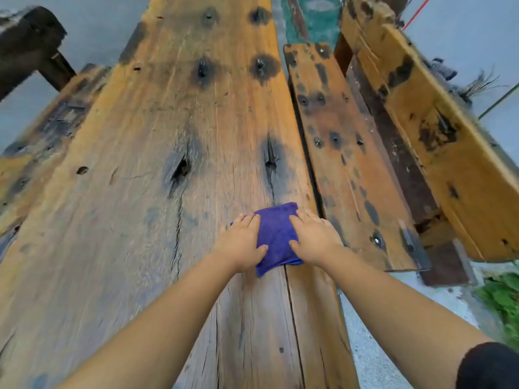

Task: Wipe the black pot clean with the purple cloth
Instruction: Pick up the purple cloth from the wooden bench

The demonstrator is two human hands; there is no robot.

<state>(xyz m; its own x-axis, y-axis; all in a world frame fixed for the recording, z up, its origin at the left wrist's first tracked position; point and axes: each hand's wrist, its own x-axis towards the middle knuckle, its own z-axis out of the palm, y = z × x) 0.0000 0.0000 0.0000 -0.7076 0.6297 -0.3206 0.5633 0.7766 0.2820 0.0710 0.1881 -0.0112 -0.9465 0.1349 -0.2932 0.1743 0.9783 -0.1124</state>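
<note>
Down on the wide, weathered orange-brown wooden plank table, a folded purple cloth lies flat near the table's right edge, seen from the head camera. The left hand rests palm down on the cloth's left side, fingers straight and together, thumb lying on the cloth's near left part. The right hand rests palm down on the cloth's right side, fingers relaxed and slightly spread, thumb on the cloth's near right part. Neither hand curls round the fabric; both lie on top of it, and a strip of cloth shows between them. Just right of the cloth runs a narrower dark-spotted wooden plank, parted from the table by a dark gap. Further right stands a slanted wooden bench. Green leaves, blurred and perhaps weeds, grow at the right edge of view below the bench.
</note>
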